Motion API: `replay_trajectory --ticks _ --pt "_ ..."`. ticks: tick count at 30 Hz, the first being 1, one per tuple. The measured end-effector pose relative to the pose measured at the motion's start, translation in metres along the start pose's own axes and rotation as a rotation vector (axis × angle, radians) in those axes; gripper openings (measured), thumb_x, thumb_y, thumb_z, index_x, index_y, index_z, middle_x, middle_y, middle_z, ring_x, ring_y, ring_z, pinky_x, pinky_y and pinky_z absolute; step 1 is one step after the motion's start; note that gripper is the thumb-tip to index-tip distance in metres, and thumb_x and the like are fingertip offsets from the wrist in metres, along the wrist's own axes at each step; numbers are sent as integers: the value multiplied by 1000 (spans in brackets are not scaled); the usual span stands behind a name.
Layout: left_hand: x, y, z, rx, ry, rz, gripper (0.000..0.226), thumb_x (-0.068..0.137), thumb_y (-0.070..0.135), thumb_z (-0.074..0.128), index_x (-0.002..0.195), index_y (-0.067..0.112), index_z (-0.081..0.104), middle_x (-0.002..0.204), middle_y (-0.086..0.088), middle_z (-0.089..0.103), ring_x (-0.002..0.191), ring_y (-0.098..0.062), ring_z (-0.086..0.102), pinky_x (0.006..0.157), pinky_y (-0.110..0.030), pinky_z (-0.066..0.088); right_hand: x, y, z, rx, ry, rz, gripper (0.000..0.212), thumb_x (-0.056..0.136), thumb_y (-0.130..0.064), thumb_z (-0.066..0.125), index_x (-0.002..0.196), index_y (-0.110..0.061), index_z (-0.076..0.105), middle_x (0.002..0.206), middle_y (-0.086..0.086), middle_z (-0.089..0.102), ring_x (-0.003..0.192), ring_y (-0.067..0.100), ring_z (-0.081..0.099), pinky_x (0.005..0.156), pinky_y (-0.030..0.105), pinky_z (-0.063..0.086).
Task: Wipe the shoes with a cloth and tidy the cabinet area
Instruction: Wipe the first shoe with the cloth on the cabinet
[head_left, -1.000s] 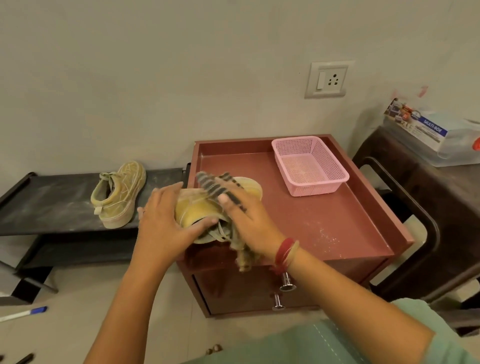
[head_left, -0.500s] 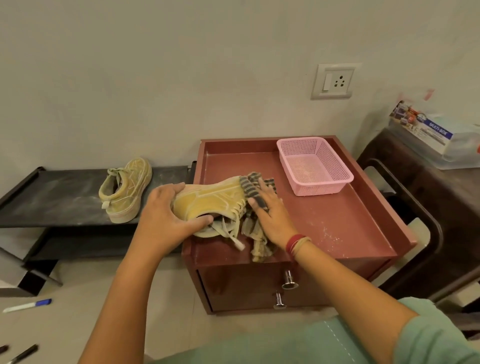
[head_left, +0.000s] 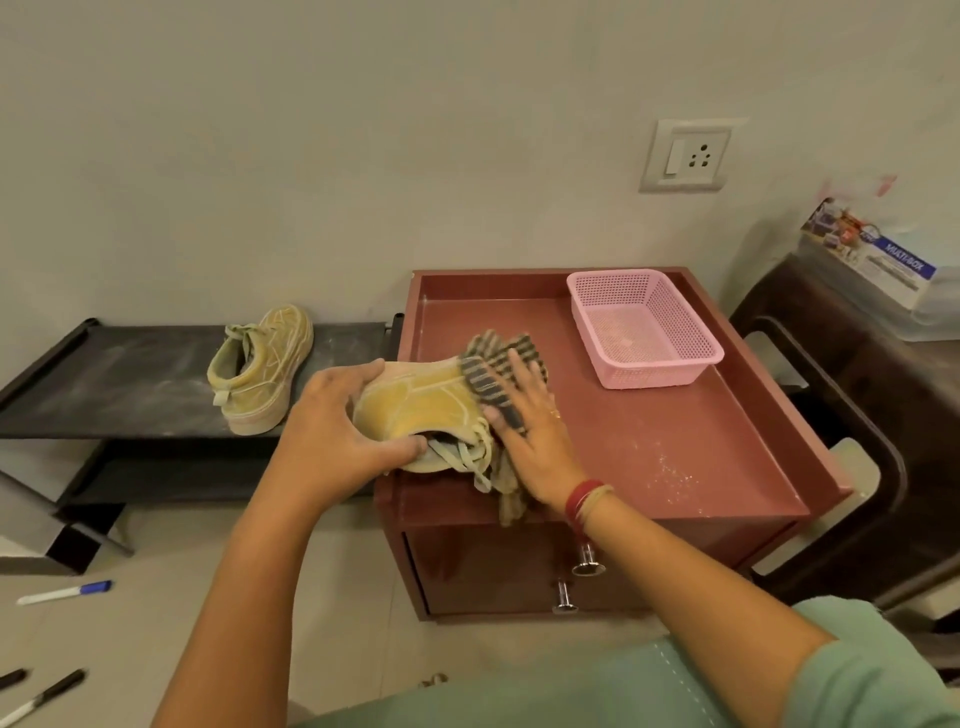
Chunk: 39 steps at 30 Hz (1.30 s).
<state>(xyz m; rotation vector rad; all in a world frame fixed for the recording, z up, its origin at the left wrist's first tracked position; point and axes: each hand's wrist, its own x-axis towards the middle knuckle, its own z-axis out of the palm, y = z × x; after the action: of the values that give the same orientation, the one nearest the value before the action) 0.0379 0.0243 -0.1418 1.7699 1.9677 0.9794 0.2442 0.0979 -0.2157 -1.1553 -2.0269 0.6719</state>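
Soft, even indoor light; the wall (head_left: 311, 156) appears evenly lit, without glare. Faint shadows lie under the shoe (head_left: 260, 374) on the shelf (head_left: 104, 384). Wide-angle distortion bends the frame edges; the right hand (head_left: 530, 441) shows slight blur.

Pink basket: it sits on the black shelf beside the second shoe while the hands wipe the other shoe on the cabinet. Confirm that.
Not quite. The head view shows the pink basket on the cabinet, at its back right, not on the black shelf. The rest holds: the second shoe is on the shelf, and both hands work the other shoe with the cloth.
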Motion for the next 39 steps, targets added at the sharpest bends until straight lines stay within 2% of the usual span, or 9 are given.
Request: replay_trajectory --ticks 5,12,15,18,21,28,31,36,39 --pt "-2 7 2 10 42 -5 89 60 45 84 138 25 47 134 3 45 113 0 33 96 -25 31 9 11 -20 381 231 438 34 96 -37 46 123 -18 54 136 10 51 124 21 48 100 22 39" --pt "-5 5 3 10 41 10 91 57 50 84 136 27 47 130 4 45 111 0 35 93 -23 32 0 -32 0 132 -60 -110 41 97 -41 41 129 -60 23 154 -15 19 143 4 4 116 31 6" --pt "-7 2 2 -58 28 -25 93 56 52 84 138 35 44 131 6 40 113 -2 37 93 -24 34 18 -4 -7 305 103 216 44 98 -33 43 140 -31 34 152 -4 28 140 11 20 114 33 21" --pt "-9 -1 -1 -129 -65 -55 91 58 49 85 136 44 39 133 5 35 113 -5 37 92 -25 33 25 2 -22 436 223 461 21 98 -28 44 114 -22 55 118 2 59 121 24 52 98 32 42" --pt "-9 1 -1 -115 -53 -2 86 58 46 86 131 48 39 131 8 39 111 -3 37 87 -20 32 18 -31 -27 349 276 274 28 96 -36 46 116 -21 57 122 1 59 120 20 52 101 34 41" --pt "-10 17 4 -258 130 100 95 62 39 77 142 40 26 105 42 48 101 12 55 83 -15 45 1 -108 -13 -181 -173 -367 46 91 -50 38 132 -33 50 148 -11 37 142 14 21 116 51 7" --pt "-13 16 0 -250 155 113 103 61 40 81 144 37 22 97 49 48 92 21 53 77 -12 45 0 -98 -13 -117 -192 -393 44 91 -52 37 128 -35 54 146 -17 38 143 11 17 117 48 5" --pt "-15 17 3 -180 108 162 101 53 54 74 141 35 27 106 22 58 96 -3 63 84 -34 55 -11 -72 -3 -132 -106 -378 45 91 -57 31 124 -37 54 149 -15 33 144 10 10 118 44 3" --pt "-12 14 5 -155 104 157 99 49 55 76 136 33 35 109 19 57 100 -4 60 86 -28 52 -12 -54 4 -4 -3 -268 43 92 -54 34 133 -41 43 150 -16 30 144 9 13 118 44 9"
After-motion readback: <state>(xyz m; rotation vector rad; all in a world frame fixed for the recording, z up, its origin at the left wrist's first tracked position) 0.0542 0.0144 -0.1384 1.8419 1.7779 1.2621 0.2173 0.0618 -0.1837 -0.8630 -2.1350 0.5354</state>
